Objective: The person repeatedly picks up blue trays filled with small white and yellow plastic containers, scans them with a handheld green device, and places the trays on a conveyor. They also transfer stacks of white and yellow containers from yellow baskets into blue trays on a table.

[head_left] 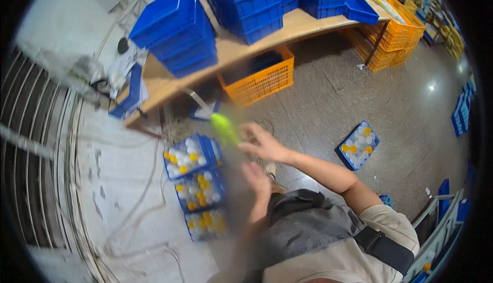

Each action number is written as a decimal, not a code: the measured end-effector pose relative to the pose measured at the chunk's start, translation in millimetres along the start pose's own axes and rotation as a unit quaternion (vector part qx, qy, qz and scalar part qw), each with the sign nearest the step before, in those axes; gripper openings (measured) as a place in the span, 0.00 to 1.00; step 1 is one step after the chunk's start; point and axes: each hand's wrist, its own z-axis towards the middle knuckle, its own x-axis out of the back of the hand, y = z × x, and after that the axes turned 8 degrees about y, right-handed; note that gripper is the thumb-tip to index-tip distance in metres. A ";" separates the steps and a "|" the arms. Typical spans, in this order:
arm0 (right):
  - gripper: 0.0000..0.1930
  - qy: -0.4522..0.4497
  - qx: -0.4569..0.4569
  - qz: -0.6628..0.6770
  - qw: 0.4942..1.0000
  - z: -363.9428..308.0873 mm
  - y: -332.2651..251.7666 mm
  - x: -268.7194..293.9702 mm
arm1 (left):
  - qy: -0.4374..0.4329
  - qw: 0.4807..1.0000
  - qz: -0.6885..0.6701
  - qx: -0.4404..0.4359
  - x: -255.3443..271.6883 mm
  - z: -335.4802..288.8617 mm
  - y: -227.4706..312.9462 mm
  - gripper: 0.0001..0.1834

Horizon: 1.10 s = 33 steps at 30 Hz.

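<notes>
A green-handled knife [224, 129] with a long, pale, flat blade points up and left in front of me. My right hand [263, 143] is at the handle's lower end, its fingers bent and closed around it. Just below, my left hand [257, 179] is raised close to the right one. A grey blurred strip hides part of its fingers and the space beside the handle, so its grip cannot be made out. Beyond the hands on the left, blue crates [178, 176] on the floor hold white and yellow round-topped pieces.
A long wooden table [292, 28] curves across the far side, carrying stacked blue bins [177, 31]. Beneath it is an orange crate [264, 85]; more orange crates [398, 39] stand at its right end. One filled blue crate [340, 154] lies on the floor right. A metal frame [436, 221] stands lower right.
</notes>
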 end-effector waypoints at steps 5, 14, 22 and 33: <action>0.26 -0.009 -0.142 -0.159 0.977 93.5 88.7 48.1 | 0.150 0.969 0.164 -0.112 29.8 331.6 -76.9 0.18; 0.22 0.164 -0.569 -0.349 0.727 -112.7 203.1 237.7 | 0.086 0.671 0.638 -0.367 -21.4 783.1 -52.4 0.11; 0.18 0.198 -0.727 -0.292 0.589 -287.9 247.2 271.2 | -0.218 0.834 0.432 -0.267 -333.6 509.8 -68.8 0.14; 0.21 0.251 -0.633 -0.273 0.679 -113.4 407.5 590.4 | -0.647 0.652 0.396 -0.020 -637.6 240.3 59.3 0.22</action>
